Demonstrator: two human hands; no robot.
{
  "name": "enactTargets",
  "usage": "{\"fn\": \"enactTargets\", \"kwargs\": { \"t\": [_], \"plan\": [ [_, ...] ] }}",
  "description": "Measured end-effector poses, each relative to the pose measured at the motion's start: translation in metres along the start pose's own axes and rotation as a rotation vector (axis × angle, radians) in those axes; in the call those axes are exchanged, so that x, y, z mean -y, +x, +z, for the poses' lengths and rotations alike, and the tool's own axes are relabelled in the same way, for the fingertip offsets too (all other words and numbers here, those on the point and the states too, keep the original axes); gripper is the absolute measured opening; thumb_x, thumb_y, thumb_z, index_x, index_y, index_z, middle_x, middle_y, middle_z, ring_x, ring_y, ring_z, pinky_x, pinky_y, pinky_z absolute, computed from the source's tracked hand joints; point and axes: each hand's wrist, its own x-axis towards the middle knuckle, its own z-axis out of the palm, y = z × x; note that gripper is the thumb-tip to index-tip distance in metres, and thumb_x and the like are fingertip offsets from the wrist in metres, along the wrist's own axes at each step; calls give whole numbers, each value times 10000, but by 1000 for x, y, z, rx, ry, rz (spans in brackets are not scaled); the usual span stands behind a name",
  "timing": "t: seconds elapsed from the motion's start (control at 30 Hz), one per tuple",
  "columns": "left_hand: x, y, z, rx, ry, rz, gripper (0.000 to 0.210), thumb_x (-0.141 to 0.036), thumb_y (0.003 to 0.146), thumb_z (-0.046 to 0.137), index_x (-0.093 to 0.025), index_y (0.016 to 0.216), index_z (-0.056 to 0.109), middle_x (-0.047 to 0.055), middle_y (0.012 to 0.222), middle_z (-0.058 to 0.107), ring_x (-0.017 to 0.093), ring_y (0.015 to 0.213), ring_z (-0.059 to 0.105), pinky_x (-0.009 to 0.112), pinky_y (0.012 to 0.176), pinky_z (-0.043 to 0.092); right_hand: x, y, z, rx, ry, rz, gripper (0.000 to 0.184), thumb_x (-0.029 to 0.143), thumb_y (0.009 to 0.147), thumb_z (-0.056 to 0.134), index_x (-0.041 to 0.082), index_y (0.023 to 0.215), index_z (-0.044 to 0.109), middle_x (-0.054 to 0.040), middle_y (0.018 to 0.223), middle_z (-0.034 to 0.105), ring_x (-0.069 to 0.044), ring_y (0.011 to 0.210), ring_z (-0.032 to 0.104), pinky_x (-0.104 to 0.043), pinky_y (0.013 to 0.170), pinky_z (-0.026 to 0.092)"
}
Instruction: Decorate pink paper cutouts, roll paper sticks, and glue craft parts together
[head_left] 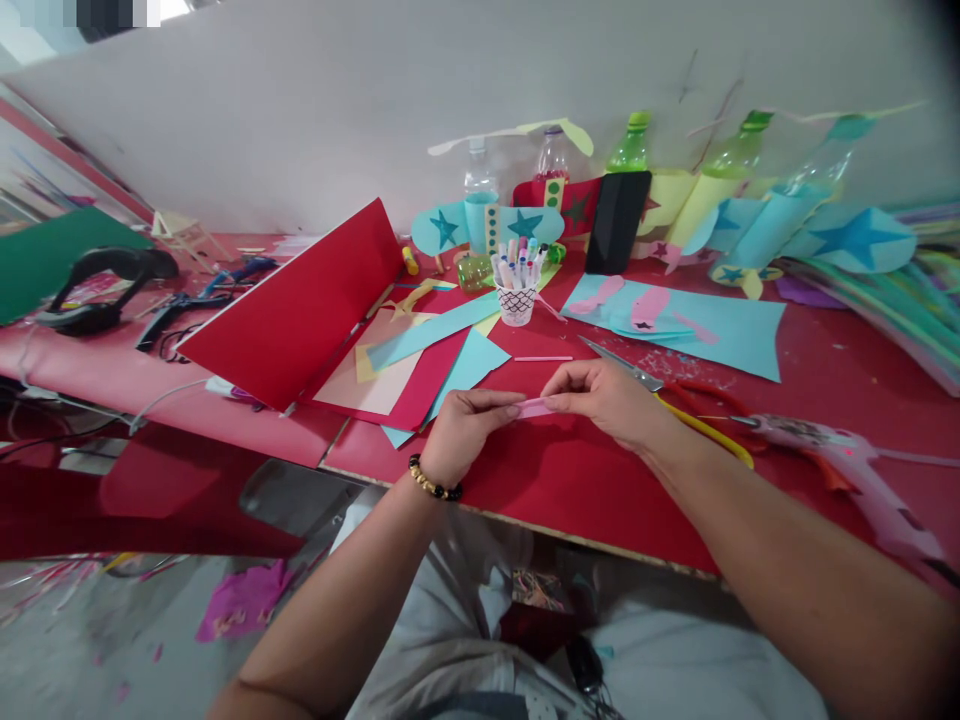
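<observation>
Between both hands, just above the front of the red table, is a small pink paper strip [535, 408]. My left hand [466, 428] pinches its left end between thumb and fingers. The right end is pinched by my right hand [596, 395], whose fingers are curled. A thin pink strip [543, 358] lies on the table just beyond the hands. Scissors [697, 425] with red and yellow handles rest by my right wrist, their blades partly behind the right hand. Sheets of light blue paper [469, 370] lie beyond my left hand.
A cup of markers [517, 300] stands behind the hands. A pink glue gun [832, 440] lies at the right. Decorated bottles [480, 190] and a black phone-like slab [616, 222] line the wall. An open red folder [300, 300] stands at left. A blue sheet [739, 330] holds pink cutouts.
</observation>
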Motion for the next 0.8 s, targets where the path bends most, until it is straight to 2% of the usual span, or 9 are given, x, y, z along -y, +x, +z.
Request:
{"fn": "enactTargets", "kwargs": {
  "t": [0.17,0.4,0.7,0.8],
  "plan": [
    [-1,-2,0,-31,-26,-7,212,-235,647,759,-172,849,759,43,778,732,133,689,618,233,686,470,-1,-1,1,8,106,33,176,276,653,726,145,765,692,-29,702,681,-134,632,583,-272,651,444],
    [0,-2,0,-32,-25,3,240,-266,665,743,-151,875,750,54,774,725,150,693,624,256,703,481,-3,-1,0,62,96,52,189,296,688,695,148,805,685,-24,717,674,-125,626,577,-266,642,442],
    [2,-1,2,-8,76,39,308,-332,706,713,-133,940,716,68,887,712,160,758,615,249,712,469,0,-1,-1,35,-139,46,232,391,783,586,171,719,625,18,584,585,-120,550,531,-248,568,379],
    [0,-1,3,-13,96,47,309,-362,725,696,-130,928,720,60,843,707,151,729,602,238,683,456,0,-2,-2,31,-201,45,272,421,804,553,176,708,624,19,562,581,-119,531,512,-249,553,358]
  ]
}}
